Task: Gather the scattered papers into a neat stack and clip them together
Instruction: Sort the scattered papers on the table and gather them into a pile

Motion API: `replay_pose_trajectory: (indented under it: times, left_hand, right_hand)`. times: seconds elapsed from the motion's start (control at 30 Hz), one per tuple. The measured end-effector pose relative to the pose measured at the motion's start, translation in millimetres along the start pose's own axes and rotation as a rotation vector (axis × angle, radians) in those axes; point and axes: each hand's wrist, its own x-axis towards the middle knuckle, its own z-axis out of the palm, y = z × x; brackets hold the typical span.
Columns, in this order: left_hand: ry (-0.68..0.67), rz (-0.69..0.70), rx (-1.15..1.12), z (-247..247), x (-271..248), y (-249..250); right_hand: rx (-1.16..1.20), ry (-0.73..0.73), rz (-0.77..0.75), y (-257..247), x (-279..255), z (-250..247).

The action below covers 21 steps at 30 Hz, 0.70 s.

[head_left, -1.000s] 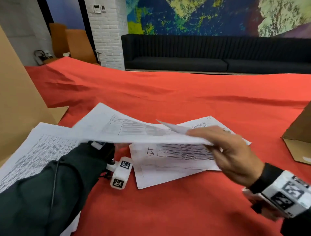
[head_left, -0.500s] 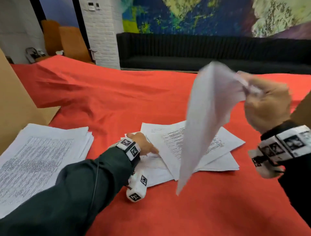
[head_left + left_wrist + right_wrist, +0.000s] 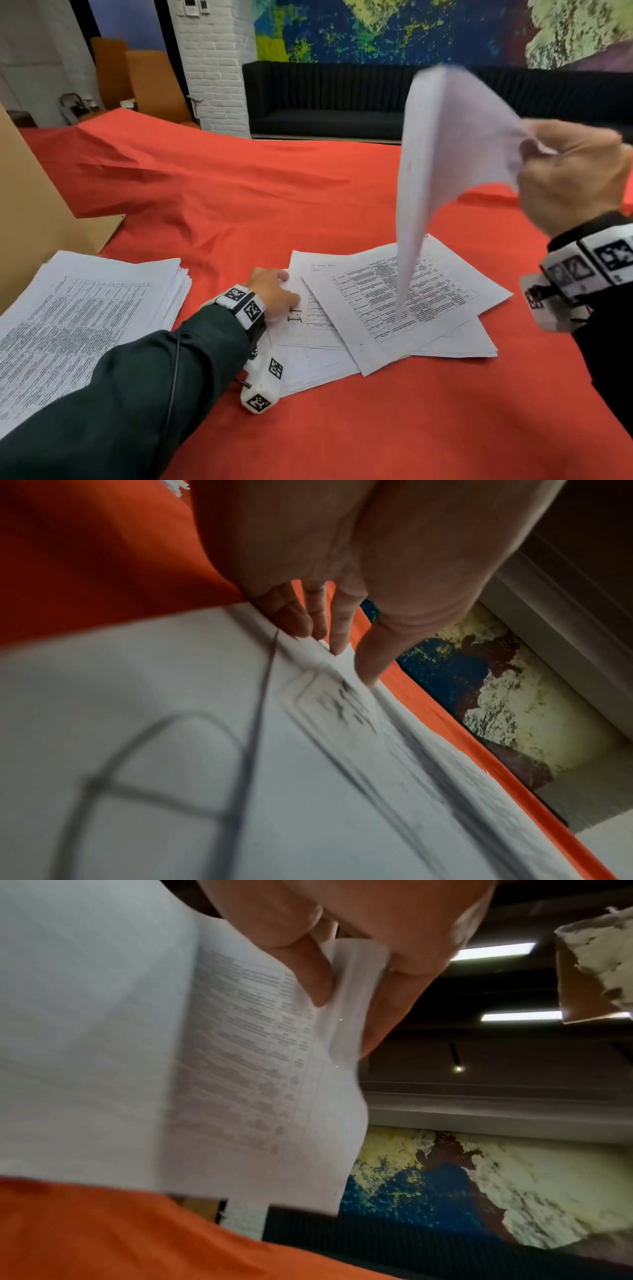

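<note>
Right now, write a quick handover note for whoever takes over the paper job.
Right hand: raised, pinching one sheet by its edge; the sheet hangs curled above the loose papers.
Left hand: fingers on the near-left edge of the loose papers, which lie fanned and overlapping on the red cloth.
Stack: fairly squared pile on the left, apart from the loose papers.
Done: part of the papers gathered into the stack.
Left: add the held sheet and the loose papers to the stack, square it, clip it. No clip shows in any view.
</note>
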Motion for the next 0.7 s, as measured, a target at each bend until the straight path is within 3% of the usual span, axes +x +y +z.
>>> replay_pose_trajectory:
  times: [0.07, 0.1, 0.2, 0.27, 0.33, 0.47, 0.6, 0.7]
  left_hand:
    - [0.012, -0.001, -0.158, -2.5, 7.8, -6.3]
    - [0.040, -0.031, -0.268, -4.6, 11.9, -8.6]
    - [0.098, -0.146, -0.708, -14.2, 20.1, -11.7]
    - [0.121, -0.185, -0.799, -23.4, 21.1, -8.2]
    - [0.106, -0.140, -0.600, -28.7, 22.6, -2.8]
    - [-0.059, 0.057, -0.011, -24.5, 20.2, 15.5]
    - [-0.091, 0.135, 0.372, -11.5, 27.1, 34.3]
    - [-0.077, 0.018, 0.317, -9.2, 31.3, 51.3]
  right_hand:
    - [0.123, -0.004, -0.016, -7.7, -0.6, -0.9]
    - [0.125, -0.080, -0.039, -7.4, -7.7, 0.8]
    - [0.053, -0.477, -0.119, 14.3, -42.5, 6.9]
    - [-0.033, -0.725, -0.090, 39.1, -64.6, 8.4]
    - [-0.126, -0.920, -0.032, 61.3, -83.6, 6.2]
    - [-0.376, -1.220, -0.007, 90.8, -106.0, 5.4]
    - [-0.298, -1.291, 0.141, 99.0, -115.1, 5.5]
    - [-0.222, -1.307, 0.159, 94.5, -120.0, 9.8]
